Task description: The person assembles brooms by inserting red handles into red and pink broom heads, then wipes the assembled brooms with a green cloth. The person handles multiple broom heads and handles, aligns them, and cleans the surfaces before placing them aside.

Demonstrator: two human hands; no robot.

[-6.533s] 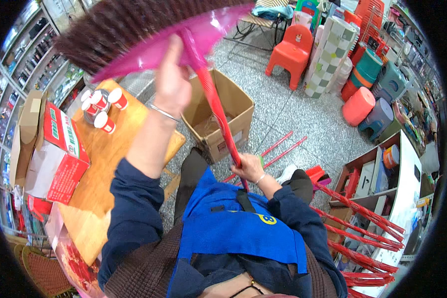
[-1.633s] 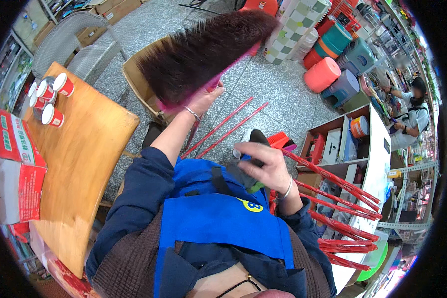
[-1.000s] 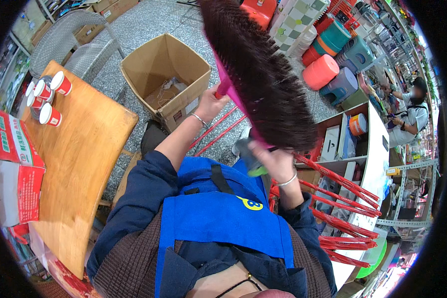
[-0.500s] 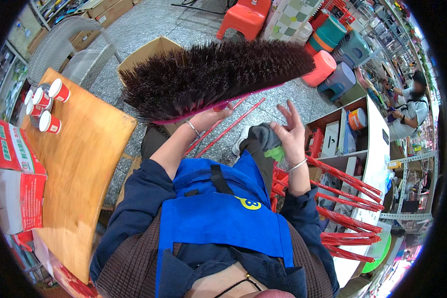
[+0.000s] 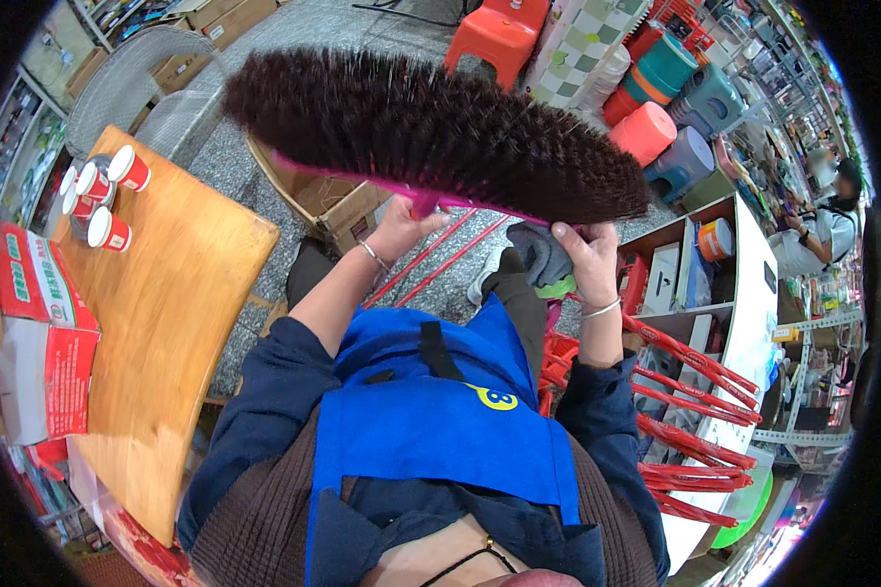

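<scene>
A broom head [image 5: 440,132] with dark brown bristles and a pink base spans the space ahead of me, bristles pointing away. Around the pink socket at the middle of its base, my left hand [image 5: 401,233] is closed. My right hand [image 5: 589,259] grips the right part of the base, its thumb on the near side and its other fingers partly hidden. Below it, a grey cloth [image 5: 540,254] and something green [image 5: 558,287] lie over my right knee. Two thin red sticks [image 5: 450,260] slant between my legs, their far ends hidden by the broom head.
Bundled red sticks [image 5: 695,426] jut out at my right, beside a white shelf unit [image 5: 744,293]. On my left is a wooden table [image 5: 176,293] bearing several paper cups [image 5: 108,230]. An open cardboard box [image 5: 347,210] sits ahead, with stools [image 5: 499,39] beyond. Another person [image 5: 817,230] stands far right.
The broom head has swung so that its left end is higher and its right end lower. My right hand, open and apart before, has come up and taken hold of its base.
</scene>
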